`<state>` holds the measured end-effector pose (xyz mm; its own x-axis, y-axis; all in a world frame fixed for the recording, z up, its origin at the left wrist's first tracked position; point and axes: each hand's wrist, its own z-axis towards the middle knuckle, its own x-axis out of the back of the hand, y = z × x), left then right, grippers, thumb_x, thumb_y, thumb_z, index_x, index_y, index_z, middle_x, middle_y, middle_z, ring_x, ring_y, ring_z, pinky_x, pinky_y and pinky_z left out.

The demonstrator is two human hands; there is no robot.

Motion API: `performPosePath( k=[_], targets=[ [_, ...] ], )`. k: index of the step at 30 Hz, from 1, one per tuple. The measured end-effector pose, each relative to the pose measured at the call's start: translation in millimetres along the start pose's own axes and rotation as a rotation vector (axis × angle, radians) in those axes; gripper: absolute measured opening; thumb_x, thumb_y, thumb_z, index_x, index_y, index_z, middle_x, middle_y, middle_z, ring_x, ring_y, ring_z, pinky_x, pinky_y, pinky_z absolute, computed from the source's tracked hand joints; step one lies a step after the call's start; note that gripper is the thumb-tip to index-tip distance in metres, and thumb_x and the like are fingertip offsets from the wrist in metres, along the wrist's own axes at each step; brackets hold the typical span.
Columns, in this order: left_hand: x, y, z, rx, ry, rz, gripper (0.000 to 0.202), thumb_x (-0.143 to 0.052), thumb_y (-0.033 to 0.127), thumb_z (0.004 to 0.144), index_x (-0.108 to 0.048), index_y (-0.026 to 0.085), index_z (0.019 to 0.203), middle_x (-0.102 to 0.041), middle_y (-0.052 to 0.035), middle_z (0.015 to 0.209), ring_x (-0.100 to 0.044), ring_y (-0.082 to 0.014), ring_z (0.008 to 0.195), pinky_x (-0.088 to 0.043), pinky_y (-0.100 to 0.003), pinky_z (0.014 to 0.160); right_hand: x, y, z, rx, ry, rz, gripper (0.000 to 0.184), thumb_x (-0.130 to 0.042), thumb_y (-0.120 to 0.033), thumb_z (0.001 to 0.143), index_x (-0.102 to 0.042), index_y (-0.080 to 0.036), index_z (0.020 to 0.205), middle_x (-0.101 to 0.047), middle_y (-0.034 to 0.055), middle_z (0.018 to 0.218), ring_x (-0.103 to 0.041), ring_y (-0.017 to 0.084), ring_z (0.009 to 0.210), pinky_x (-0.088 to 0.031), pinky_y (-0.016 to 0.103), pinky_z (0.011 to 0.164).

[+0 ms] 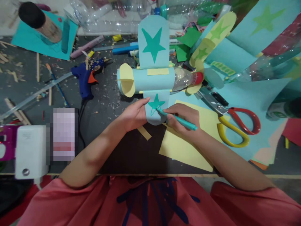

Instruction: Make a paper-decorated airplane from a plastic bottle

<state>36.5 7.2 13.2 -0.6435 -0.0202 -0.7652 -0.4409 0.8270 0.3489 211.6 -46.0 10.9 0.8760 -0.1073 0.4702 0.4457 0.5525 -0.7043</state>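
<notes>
A toy airplane (154,80) made from a plastic bottle wrapped in light blue paper lies in front of me, its red cap (198,78) pointing right. Its far wing (154,22) carries a filled green star. On the near wing, a second star (156,102) is partly coloured in, its lower points only outlined. My left hand (136,114) grips the near wing's left edge, thumb on top and fingers underneath. Pinched in my right hand (184,117) is a teal marker (185,121), its tip on the near star. Yellow paper fins (127,80) stand at the tail.
Left are a blue glue gun (86,77), a phone (64,135) and a white power bank (31,152). Right are scissors (225,110), yellow paper (190,147) and another paper-covered bottle plane (242,56). Clear plastic bottles (131,15) lie along the back. Wood scraps litter the left.
</notes>
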Motion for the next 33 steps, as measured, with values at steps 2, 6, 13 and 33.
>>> performPosePath(
  k=[2,6,13,33],
  targets=[
    [0.0,0.0,-0.3,0.011,0.002,0.01,0.052,-0.034,0.025,0.1,-0.046,0.004,0.146,-0.071,-0.0148,0.126,-0.058,-0.0292,0.131,-0.034,-0.045,0.119,0.1,-0.2,0.0,-0.043,0.03,-0.015,0.014,-0.056,-0.014,0.09,-0.066,-0.023,0.092,-0.072,0.0048,0.076,-0.069,0.018,0.068,-0.057,0.031,0.061],
    [-1.0,-0.2,-1.0,-0.007,0.001,0.023,0.052,-0.034,0.025,0.1,-0.046,0.003,0.145,-0.071,-0.0154,0.124,-0.057,-0.0285,0.132,-0.033,-0.043,0.12,-0.5,0.3,-0.2,0.0,-0.004,0.007,0.012,-0.056,-0.017,0.09,-0.066,-0.023,0.091,-0.071,0.0034,0.072,-0.068,0.017,0.065,-0.056,0.03,0.059],
    [-2.5,0.6,-1.1,-0.015,0.007,0.019,0.051,-0.034,0.024,0.1,-0.045,0.004,0.146,-0.072,-0.0152,0.123,-0.058,-0.0279,0.131,-0.033,-0.042,0.12,-0.6,0.2,0.1,0.004,0.001,0.005,0.012,-0.057,-0.016,0.09,-0.067,-0.022,0.09,-0.073,0.0032,0.072,-0.068,0.016,0.063,-0.056,0.029,0.058],
    [-2.5,0.6,-1.0,-0.008,0.013,-0.012,0.053,-0.034,0.022,0.1,-0.04,0.008,0.151,-0.07,-0.013,0.127,-0.062,-0.0267,0.127,-0.037,-0.041,0.118,0.7,-0.9,0.1,-0.043,0.016,-0.008,0.012,-0.056,-0.017,0.09,-0.066,-0.023,0.088,-0.071,0.0017,0.071,-0.067,0.016,0.062,-0.054,0.029,0.056]
  ],
)
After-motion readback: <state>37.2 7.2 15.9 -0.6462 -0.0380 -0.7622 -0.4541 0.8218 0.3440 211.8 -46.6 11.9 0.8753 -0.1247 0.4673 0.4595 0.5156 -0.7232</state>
